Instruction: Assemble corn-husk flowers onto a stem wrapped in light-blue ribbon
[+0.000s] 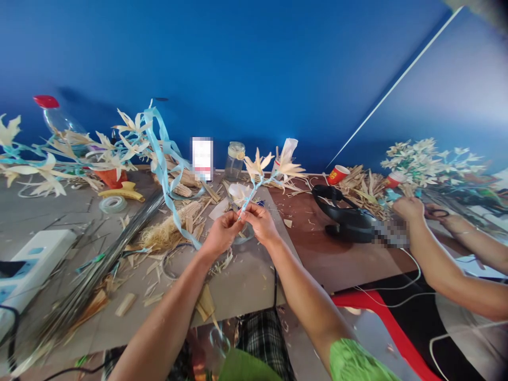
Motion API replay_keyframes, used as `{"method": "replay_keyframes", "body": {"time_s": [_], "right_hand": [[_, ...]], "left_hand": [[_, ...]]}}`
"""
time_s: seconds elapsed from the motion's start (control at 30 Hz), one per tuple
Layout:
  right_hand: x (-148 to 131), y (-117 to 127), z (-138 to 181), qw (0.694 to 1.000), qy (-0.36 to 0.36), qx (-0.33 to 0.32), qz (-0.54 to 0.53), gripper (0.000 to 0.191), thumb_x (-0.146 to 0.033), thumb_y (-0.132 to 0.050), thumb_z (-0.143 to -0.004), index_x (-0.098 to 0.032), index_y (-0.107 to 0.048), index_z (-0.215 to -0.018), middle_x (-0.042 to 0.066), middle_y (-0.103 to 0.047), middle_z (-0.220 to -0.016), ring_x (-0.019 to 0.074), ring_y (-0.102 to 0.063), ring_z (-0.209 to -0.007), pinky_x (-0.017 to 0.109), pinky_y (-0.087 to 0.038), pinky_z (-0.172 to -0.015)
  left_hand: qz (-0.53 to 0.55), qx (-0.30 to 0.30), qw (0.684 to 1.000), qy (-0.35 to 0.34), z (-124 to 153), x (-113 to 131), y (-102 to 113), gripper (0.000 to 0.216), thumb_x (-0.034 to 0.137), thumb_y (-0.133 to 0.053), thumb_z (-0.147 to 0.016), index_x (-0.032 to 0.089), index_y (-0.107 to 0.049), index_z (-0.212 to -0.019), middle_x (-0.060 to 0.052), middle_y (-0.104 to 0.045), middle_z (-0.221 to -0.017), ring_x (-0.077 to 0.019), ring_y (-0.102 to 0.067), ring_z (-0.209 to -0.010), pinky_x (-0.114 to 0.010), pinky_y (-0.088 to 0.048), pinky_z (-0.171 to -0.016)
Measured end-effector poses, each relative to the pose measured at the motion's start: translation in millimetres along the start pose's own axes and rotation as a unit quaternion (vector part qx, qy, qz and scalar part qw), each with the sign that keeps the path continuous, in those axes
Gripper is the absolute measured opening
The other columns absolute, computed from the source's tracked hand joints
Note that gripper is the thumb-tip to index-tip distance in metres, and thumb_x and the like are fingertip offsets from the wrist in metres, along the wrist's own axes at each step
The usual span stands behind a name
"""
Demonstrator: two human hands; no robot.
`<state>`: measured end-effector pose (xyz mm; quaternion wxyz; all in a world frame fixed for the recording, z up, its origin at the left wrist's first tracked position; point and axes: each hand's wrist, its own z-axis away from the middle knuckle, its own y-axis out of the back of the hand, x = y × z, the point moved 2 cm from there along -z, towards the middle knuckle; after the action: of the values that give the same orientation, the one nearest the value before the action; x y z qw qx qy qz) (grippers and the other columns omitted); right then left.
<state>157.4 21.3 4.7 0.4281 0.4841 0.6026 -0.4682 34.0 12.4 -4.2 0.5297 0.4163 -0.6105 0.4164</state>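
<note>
A branch of pale dried-husk flowers (259, 163) rises from between my hands, its forked stem wound in light blue tape. My left hand (222, 232) pinches the lower end of the stem with thumb and fingers. Just above and to the right, my right hand (259, 222) grips the same stem in a pinch. The stem's lowest tip is hidden by my fingers. A long light blue ribbon (161, 153) hangs in loops left of the flowers and trails down close to my left forearm. Behind my left hand lies a dried corn cob (190, 214).
Thin wires (119, 241) and husk scraps spread over the left table, near a white power strip (43, 254), a clear tape roll (112, 204) and more husk flowers (47, 172). Behind stands a jar (235, 161). At right, a black headset-like object (341, 211) lies near another person's hands (410, 209).
</note>
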Motion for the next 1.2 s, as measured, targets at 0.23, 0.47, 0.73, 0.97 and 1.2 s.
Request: {"method": "replay_keyframes", "body": {"time_s": [0.23, 0.47, 0.73, 0.97, 1.2], "right_hand": [[2.2, -3.1, 0.2, 0.986, 0.084, 0.066, 0.125, 0.029, -0.040, -0.068, -0.071, -0.021, -0.050, -0.060, -0.002, -0.046, -0.064, 0.0132, -0.042, -0.065, 0.026, -0.037, -0.066], [-7.2, -10.7, 7.5, 0.924, 0.186, 0.130, 0.307, 0.023, -0.033, -0.064, -0.077, -0.022, -0.054, -0.060, 0.004, -0.055, -0.073, 0.0193, -0.049, -0.080, 0.033, -0.038, -0.083], [12.8, -6.7, 1.5, 0.999, -0.002, 0.042, -0.002, 0.039, -0.058, -0.062, -0.074, -0.020, -0.070, -0.074, 0.006, -0.068, -0.083, 0.0203, -0.061, -0.082, 0.034, -0.045, -0.081], [6.7, -7.4, -1.6, 0.991, -0.066, 0.068, -0.094, 0.037, -0.057, -0.070, -0.064, -0.020, -0.068, -0.068, 0.001, -0.060, -0.060, 0.0146, -0.056, -0.063, 0.028, -0.044, -0.061], [9.2, -8.0, -0.6, 0.994, -0.039, 0.064, -0.082, 0.024, -0.042, -0.079, -0.057, -0.021, -0.067, -0.063, -0.001, -0.061, -0.064, 0.0125, -0.055, -0.067, 0.027, -0.044, -0.068]], "left_hand": [[-0.243, 0.120, 0.960, -0.077, 4.8, -0.2, -0.2, 0.024, 0.033, -0.050, -0.082, 0.017, -0.048, -0.063, 0.004, -0.042, -0.055, -0.0087, -0.032, -0.053, -0.022, -0.023, -0.052], [-0.280, 0.138, 0.945, -0.101, 5.7, -6.5, -0.9, 0.028, 0.028, -0.043, -0.085, 0.017, -0.047, -0.060, 0.002, -0.042, -0.059, -0.0103, -0.034, -0.056, -0.023, -0.023, -0.055], [-0.072, 0.117, 0.990, -0.031, 6.3, 3.9, 0.2, 0.031, 0.040, -0.049, -0.082, 0.017, -0.052, -0.063, 0.005, -0.032, -0.051, -0.0087, -0.026, -0.049, -0.024, -0.021, -0.047], [-0.130, 0.093, 0.985, -0.070, 7.3, 2.4, -5.1, 0.030, 0.035, -0.050, -0.082, 0.018, -0.043, -0.059, 0.005, -0.029, -0.055, -0.0086, -0.025, -0.053, -0.024, -0.020, -0.050], [-0.139, 0.092, 0.984, -0.063, 6.5, -0.8, -4.7, 0.031, 0.035, -0.048, -0.084, 0.017, -0.041, -0.059, 0.004, -0.031, -0.055, -0.0083, -0.026, -0.053, -0.024, -0.020, -0.050]]}}
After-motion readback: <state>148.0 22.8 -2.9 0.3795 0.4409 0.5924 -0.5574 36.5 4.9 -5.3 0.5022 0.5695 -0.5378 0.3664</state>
